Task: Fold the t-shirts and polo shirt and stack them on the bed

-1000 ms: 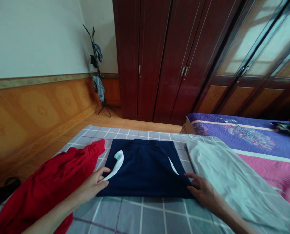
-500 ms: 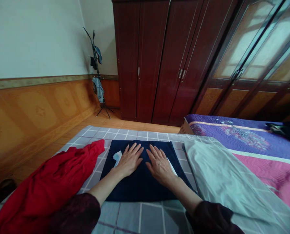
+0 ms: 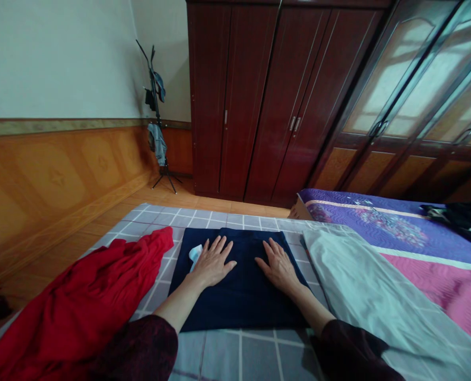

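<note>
A dark navy folded garment (image 3: 239,296) lies flat on the grey checked bedsheet (image 3: 255,354) in front of me. My left hand (image 3: 213,263) rests palm down on its left half, fingers spread. Beside that hand, a small white and pale blue piece (image 3: 195,255) shows on the navy cloth; I cannot tell what it is. On the right half lies my right hand (image 3: 278,266), flat with fingers stretched out. Neither hand grips anything.
A crumpled red garment (image 3: 84,296) lies on the left. Pale green-grey cloth (image 3: 370,296) is spread on the right. Beyond are a purple and pink bed cover (image 3: 350,211), dark red wardrobes (image 3: 251,106) and a coat stand (image 3: 156,106).
My right hand has slid to the right across the navy cloth, so the hands are farther apart. My left hand stays in about the same place.
</note>
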The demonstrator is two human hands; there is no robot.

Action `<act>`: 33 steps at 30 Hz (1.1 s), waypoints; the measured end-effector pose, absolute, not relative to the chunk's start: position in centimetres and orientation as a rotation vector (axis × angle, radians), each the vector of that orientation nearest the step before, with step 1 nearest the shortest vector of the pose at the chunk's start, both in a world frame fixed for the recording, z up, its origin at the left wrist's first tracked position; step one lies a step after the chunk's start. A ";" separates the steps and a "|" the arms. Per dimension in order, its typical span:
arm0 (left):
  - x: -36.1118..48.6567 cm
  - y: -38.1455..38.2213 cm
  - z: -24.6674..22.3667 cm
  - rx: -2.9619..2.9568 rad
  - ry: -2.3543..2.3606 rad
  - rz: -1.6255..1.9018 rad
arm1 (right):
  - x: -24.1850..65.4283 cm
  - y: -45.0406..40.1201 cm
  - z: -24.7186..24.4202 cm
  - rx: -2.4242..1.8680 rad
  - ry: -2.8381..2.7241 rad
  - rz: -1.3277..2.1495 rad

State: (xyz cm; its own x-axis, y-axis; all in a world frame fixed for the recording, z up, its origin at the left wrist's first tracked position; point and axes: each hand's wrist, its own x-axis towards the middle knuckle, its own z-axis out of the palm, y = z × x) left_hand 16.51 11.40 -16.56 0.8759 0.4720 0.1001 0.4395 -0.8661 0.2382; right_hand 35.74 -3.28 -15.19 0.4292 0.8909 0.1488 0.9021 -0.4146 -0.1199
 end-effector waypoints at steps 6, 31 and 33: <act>16.6 10.3 -15.0 2.832 0.555 0.378 | 39.3 -10.1 -13.2 -2.646 -1.243 0.037; 13.9 14.0 -11.4 2.144 0.518 0.365 | 39.1 -10.5 -12.6 -2.354 -0.663 0.908; 14.9 11.7 -11.9 2.113 0.402 0.250 | 38.9 -10.3 -12.6 -2.287 -0.612 0.984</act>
State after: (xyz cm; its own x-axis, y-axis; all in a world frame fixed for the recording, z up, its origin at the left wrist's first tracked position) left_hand 14.89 11.66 -11.89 0.9255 0.3782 0.0217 0.1871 -0.5062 0.8419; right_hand 38.90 -10.33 -12.58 0.6247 0.6009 -0.4987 0.1820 -0.7331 -0.6553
